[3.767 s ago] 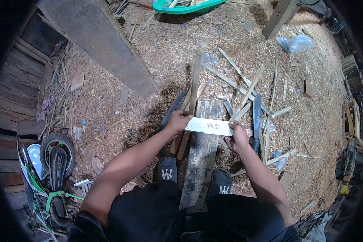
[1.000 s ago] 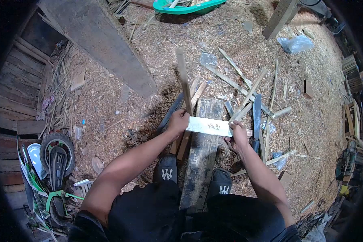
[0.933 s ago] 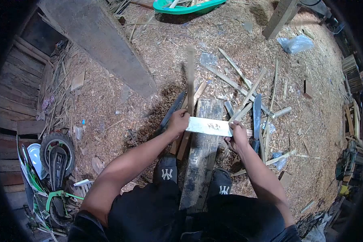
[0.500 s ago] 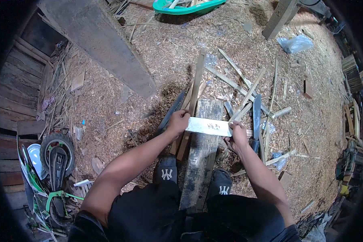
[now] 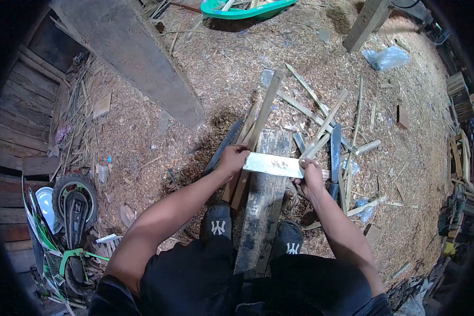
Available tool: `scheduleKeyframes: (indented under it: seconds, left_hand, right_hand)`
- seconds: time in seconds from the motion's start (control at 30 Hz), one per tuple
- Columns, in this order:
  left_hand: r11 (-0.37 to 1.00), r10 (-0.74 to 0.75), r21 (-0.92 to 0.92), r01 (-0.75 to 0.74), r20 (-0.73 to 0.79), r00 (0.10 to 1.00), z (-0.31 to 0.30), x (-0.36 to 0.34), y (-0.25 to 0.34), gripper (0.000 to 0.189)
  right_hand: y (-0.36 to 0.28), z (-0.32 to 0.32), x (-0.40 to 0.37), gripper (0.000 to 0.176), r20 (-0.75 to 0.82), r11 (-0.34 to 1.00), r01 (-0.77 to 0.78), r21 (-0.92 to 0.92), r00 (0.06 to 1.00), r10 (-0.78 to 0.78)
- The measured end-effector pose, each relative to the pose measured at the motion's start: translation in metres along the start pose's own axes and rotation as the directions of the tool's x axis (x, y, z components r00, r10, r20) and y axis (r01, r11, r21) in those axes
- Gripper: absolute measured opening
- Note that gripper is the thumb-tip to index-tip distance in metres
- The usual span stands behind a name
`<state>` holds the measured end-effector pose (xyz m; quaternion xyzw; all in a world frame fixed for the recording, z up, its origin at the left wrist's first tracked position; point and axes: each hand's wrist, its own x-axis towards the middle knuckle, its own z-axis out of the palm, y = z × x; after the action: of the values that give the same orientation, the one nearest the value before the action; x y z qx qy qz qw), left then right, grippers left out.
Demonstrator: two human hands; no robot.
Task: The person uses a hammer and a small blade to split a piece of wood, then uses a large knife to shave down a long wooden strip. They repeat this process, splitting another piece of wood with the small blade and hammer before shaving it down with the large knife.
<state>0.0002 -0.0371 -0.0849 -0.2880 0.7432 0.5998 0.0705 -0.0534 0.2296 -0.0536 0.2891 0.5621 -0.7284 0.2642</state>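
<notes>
A bright, flat, whitish strip point(image 5: 274, 165) with dark marks on its face spans the space between my hands, crosswise above a worn wooden beam point(image 5: 263, 216). My left hand point(image 5: 234, 161) is closed in a pinch at its left end, against a long wooden stick point(image 5: 267, 108) that slants up and away. Whether the fingers also grip the stick is hard to see. My right hand point(image 5: 309, 175) grips the strip's right end, with the thumb on top. A brownish end pokes out beyond that hand. The beam runs between my feet.
Loose wooden sticks point(image 5: 321, 124) and a dark machete-like piece point(image 5: 335, 152) lie to the right on chip-covered ground. A thick post point(image 5: 137, 58) stands at upper left. A green tub point(image 5: 247, 13) is at the top, and a small green-framed bike point(image 5: 73, 216) at left.
The top of the long wooden stick has swung to the right, so it slants more. Both hands and the whitish strip have stayed almost in place.
</notes>
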Motion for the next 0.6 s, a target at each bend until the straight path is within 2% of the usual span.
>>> scheduleKeyframes:
  seconds: [0.03, 0.07, 0.13, 0.2, 0.23, 0.37, 0.43, 0.47, 0.53, 0.6]
  left_hand:
    - [0.997, -0.029, 0.078, 0.027, 0.024, 0.999, -0.002, 0.0, 0.003, 0.037]
    - [0.997, -0.029, 0.077, 0.027, 0.023, 0.999, -0.001, -0.002, 0.005, 0.037]
    - [0.999, -0.011, 0.035, 0.011, -0.023, 1.0, 0.0, -0.01, 0.015, 0.041]
    - [0.999, -0.025, -0.02, 0.025, -0.012, 1.0, -0.003, -0.007, 0.018, 0.042]
    - [0.996, -0.038, -0.075, 0.037, 0.0, 0.999, -0.003, -0.004, 0.018, 0.043]
    - [0.993, -0.039, -0.107, 0.04, 0.011, 0.999, -0.006, -0.003, 0.028, 0.043]
    - [0.986, -0.139, -0.089, 0.143, 0.053, 0.989, -0.006, -0.001, 0.028, 0.046]
    - [0.985, -0.14, -0.089, 0.145, 0.054, 0.989, -0.006, -0.001, 0.027, 0.046]
    - [0.998, -0.031, -0.06, 0.034, 0.049, 0.998, -0.007, 0.0, 0.023, 0.044]
    - [0.991, -0.06, -0.113, 0.066, 0.057, 0.997, -0.008, -0.002, 0.02, 0.044]
  right_hand:
    - [0.001, -0.001, 0.003, 0.038, 0.0, 1.0, 0.0, -0.001, 1.0, 0.0]
    - [0.004, -0.004, 0.007, 0.039, 0.021, 1.0, 0.005, -0.006, 1.0, -0.005]
    - [0.004, -0.004, 0.006, 0.039, 0.042, 1.0, 0.008, -0.012, 0.999, -0.008]
    - [0.001, -0.005, 0.002, 0.045, 0.053, 1.0, -0.005, -0.012, 0.999, 0.006]
    - [-0.002, -0.004, -0.002, 0.045, 0.051, 1.0, -0.004, -0.013, 0.999, 0.005]
    - [-0.003, -0.002, -0.006, 0.044, 0.081, 1.0, -0.007, -0.003, 0.997, 0.007]
    - [-0.004, -0.003, -0.005, 0.044, 0.093, 1.0, -0.015, 0.005, 0.996, 0.014]
    - [-0.003, -0.003, -0.005, 0.046, 0.086, 1.0, -0.009, -0.002, 0.996, 0.009]
    - [-0.006, 0.001, -0.01, 0.047, 0.081, 1.0, -0.005, -0.009, 0.997, 0.005]
    - [-0.01, 0.005, -0.015, 0.052, 0.054, 1.0, -0.003, -0.011, 0.999, 0.004]
